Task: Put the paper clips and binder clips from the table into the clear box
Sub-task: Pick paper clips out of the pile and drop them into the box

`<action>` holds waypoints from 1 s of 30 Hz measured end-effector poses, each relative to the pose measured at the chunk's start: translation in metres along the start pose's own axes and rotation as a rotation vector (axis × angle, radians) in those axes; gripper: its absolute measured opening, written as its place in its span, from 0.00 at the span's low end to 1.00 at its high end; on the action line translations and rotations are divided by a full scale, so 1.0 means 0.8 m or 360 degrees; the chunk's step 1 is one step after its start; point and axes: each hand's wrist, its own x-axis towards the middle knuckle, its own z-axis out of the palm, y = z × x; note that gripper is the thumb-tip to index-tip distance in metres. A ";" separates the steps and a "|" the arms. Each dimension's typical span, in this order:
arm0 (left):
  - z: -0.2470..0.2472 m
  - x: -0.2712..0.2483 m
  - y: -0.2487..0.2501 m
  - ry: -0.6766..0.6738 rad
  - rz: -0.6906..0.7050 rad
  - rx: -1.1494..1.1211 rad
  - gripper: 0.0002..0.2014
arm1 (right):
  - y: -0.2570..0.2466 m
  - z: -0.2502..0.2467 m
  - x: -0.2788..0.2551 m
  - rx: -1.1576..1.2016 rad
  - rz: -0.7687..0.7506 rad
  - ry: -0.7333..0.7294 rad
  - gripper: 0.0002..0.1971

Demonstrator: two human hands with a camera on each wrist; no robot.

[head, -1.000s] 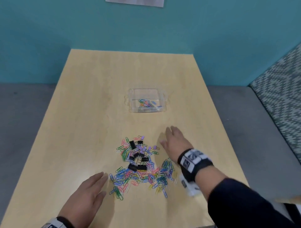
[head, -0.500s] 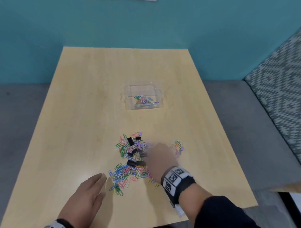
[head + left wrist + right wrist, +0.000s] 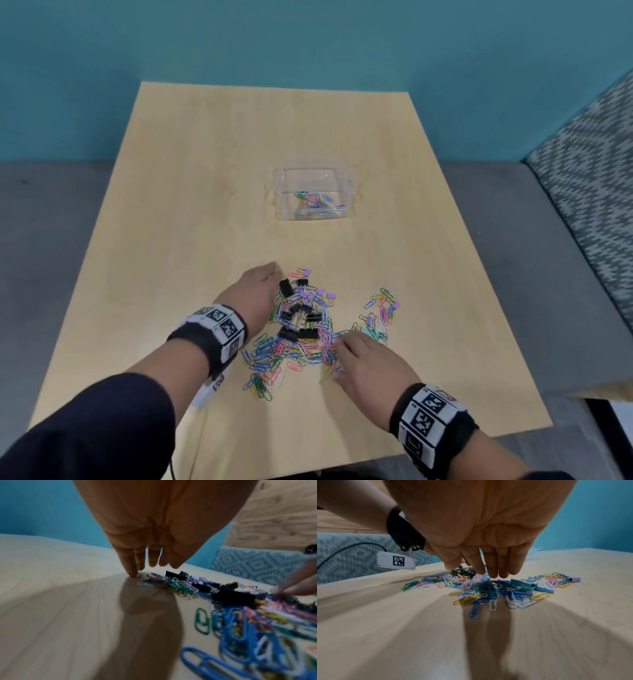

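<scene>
A heap of coloured paper clips [image 3: 291, 353] with several black binder clips [image 3: 301, 322] and small purple ones [image 3: 322, 294] lies on the wooden table [image 3: 205, 205]. A smaller cluster [image 3: 380, 311] lies just to its right. My left hand [image 3: 263, 284] stands at the heap's far left edge, fingers [image 3: 130, 566] straight and a fingertip on the tabletop. My right hand [image 3: 356, 353] is at the heap's near right edge, straight fingers [image 3: 493, 568] pointing down onto the clips, holding nothing. The clear box [image 3: 284, 212] sits farther back with a few clips in it.
A teal binder clip [image 3: 523, 584] lies among the clips by my right fingers. A patterned cushion [image 3: 589, 164] borders the table's right side, a teal wall [image 3: 308, 44] stands behind. The near table edge [image 3: 376, 459] is close to my wrists.
My left hand went from the near left of the heap forward to its far left edge. My right hand drew back from the heap's middle to its near right edge.
</scene>
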 end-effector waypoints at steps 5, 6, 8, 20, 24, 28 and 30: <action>0.013 -0.011 -0.017 -0.0029 0.0249 0.0200 0.32 | 0.001 0.003 -0.017 0.0144 0.0132 0.0184 0.23; 0.015 -0.022 -0.020 -0.0021 0.0274 0.0186 0.32 | 0.001 0.002 -0.020 0.0165 0.0155 0.0222 0.23; 0.020 -0.048 -0.021 0.0028 0.0334 0.0142 0.29 | 0.000 0.000 -0.027 0.0193 0.0162 0.0267 0.22; 0.033 -0.052 -0.002 0.0175 0.0511 0.0292 0.27 | -0.008 0.015 -0.016 0.0139 0.0158 0.0267 0.28; 0.032 -0.079 -0.012 0.0112 0.0514 0.0300 0.25 | -0.012 0.026 -0.004 0.0081 0.0228 0.0065 0.31; 0.038 -0.124 -0.007 0.0097 0.0435 0.0174 0.22 | -0.024 0.027 -0.024 0.0117 0.0229 0.0041 0.32; 0.043 -0.137 -0.002 0.0119 0.0293 0.0037 0.22 | -0.025 0.027 -0.025 0.0143 0.0164 0.0078 0.29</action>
